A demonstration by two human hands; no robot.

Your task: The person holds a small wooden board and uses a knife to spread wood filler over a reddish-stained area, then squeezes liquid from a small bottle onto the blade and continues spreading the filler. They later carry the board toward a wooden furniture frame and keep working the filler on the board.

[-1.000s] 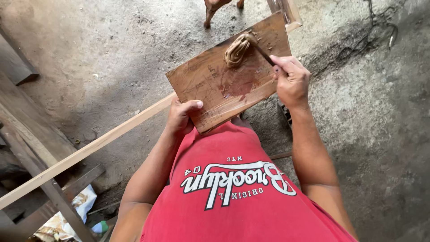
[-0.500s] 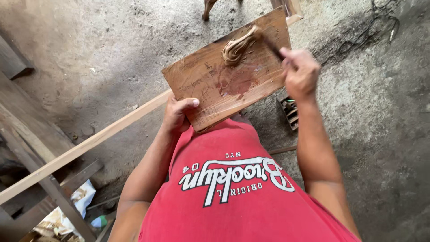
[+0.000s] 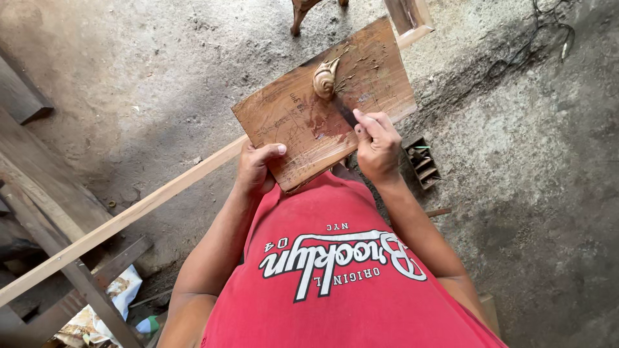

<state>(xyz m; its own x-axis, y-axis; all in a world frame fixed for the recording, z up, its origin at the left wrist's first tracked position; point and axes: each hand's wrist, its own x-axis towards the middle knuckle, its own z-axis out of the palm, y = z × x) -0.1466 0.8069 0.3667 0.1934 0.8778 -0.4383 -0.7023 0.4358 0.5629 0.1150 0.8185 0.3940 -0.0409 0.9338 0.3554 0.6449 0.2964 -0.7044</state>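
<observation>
Pinched between thumb and fingers of the right hand [image 3: 377, 145] is a dark putty knife [image 3: 345, 113], its blade reaching up to a tan lump of wood filler [image 3: 324, 78] heaped on the upper middle of a scratched wooden board [image 3: 303, 122]. That board sits tilted in front of the person's chest, just above the red shirt [image 3: 335, 277]. Clamped on the board's lower left corner is the left hand [image 3: 256, 169], thumb lying on the top face and fingers wrapped under the edge. Both forearms run up from the bottom of the view, elbows bent, the right wrist cocked inward.

Beneath the board lies a rough, dusty concrete floor [image 3: 161, 84]. A long pale wooden slat [image 3: 122, 219] runs diagonally from the lower left toward the board. Darker planks [image 3: 39, 187] lean at the left edge, and a small slotted block [image 3: 422, 161] rests on the floor just right of the right hand.
</observation>
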